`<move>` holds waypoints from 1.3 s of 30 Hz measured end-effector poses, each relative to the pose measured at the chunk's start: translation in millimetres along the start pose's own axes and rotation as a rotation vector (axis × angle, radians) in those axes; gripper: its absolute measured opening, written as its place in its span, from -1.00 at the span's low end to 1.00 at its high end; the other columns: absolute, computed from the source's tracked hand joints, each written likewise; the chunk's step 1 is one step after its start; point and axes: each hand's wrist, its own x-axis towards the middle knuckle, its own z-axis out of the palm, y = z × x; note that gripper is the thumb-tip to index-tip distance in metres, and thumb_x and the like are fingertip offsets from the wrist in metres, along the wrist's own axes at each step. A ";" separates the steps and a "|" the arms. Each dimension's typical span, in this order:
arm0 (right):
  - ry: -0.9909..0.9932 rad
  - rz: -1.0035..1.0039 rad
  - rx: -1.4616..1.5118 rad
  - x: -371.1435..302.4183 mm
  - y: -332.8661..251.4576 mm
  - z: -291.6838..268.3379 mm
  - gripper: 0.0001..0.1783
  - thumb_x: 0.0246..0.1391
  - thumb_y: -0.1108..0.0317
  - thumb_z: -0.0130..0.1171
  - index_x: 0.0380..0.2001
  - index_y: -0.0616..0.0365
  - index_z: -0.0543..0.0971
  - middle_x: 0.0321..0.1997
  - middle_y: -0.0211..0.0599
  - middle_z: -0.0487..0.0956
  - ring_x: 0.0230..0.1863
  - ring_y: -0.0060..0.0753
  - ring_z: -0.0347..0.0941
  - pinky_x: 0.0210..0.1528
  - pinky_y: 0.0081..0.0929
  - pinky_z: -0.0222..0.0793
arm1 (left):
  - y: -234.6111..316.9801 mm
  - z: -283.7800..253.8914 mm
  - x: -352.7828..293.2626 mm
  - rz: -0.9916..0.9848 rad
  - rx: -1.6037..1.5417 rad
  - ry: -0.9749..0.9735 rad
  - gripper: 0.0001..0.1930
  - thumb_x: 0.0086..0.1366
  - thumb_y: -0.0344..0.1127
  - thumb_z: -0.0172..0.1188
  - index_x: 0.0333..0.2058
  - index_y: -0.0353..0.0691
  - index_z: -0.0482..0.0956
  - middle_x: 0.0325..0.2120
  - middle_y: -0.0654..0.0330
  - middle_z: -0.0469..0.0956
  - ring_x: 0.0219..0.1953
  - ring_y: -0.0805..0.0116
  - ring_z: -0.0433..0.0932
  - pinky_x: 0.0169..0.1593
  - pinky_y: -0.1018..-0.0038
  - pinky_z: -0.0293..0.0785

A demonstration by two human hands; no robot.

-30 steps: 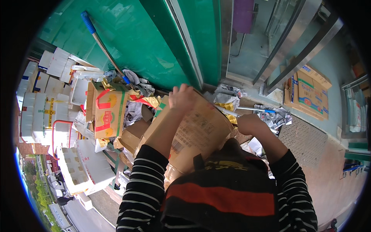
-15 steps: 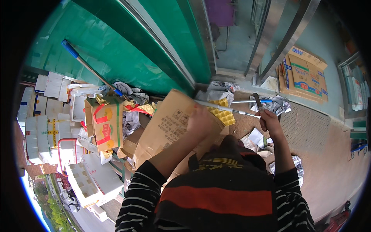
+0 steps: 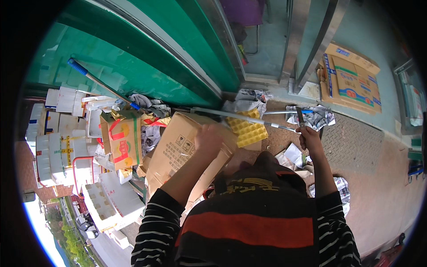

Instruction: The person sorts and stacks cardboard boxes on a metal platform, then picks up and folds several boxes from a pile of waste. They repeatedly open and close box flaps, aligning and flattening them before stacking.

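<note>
Left hand (image 3: 209, 137) grips the top edge of a flattened brown cardboard box (image 3: 178, 151), tilted on the ground against the green wall (image 3: 147, 58); right hand (image 3: 308, 135) fingers wrapped around a small knife (image 3: 300, 118), blade up

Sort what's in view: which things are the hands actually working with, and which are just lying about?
In hand:
left hand in a grip on the brown cardboard box
right hand holding a small knife

Lying about:
yellow foam tray
blue-handled pole
flattened cartons by the door
white foam boxes
red-and-yellow printed box
crumpled paper
</note>
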 end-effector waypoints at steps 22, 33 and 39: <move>-0.536 -0.208 -0.266 75.7 -40.7 82.0 -0.78 0.22 0.27 -0.07 -0.37 0.16 0.49 -0.79 -0.54 0.22 -0.79 -0.74 0.07 -0.72 -0.70 -0.04 | -102.9 19.5 -189.2 -0.874 -0.475 0.683 -0.82 -0.02 -0.22 0.28 -0.42 -0.14 0.62 -0.18 0.19 0.39 -0.01 0.09 0.22 0.10 0.17 0.10; -0.854 -1.108 -0.572 -45.2 -68.5 309.8 -0.83 0.17 0.28 -0.04 -0.39 0.16 0.38 -0.60 -0.06 0.50 -0.54 0.04 0.44 -0.53 -0.12 0.29 | -42.4 59.7 -196.1 -0.960 -0.649 0.963 -0.86 0.04 -0.28 0.27 -0.45 -0.19 0.58 -0.20 0.16 0.31 -0.01 0.08 0.16 0.11 0.22 0.06; -0.856 -1.138 -0.865 -70.3 -68.7 325.8 -0.84 0.13 0.30 -0.04 -0.44 0.13 0.33 -0.68 -0.02 0.48 -0.57 0.09 0.46 -0.53 -0.04 0.33 | -49.5 65.8 -199.1 -0.983 -0.681 0.946 -0.86 0.00 -0.30 0.27 -0.43 -0.18 0.60 -0.21 0.18 0.32 0.01 0.07 0.19 0.10 0.21 0.08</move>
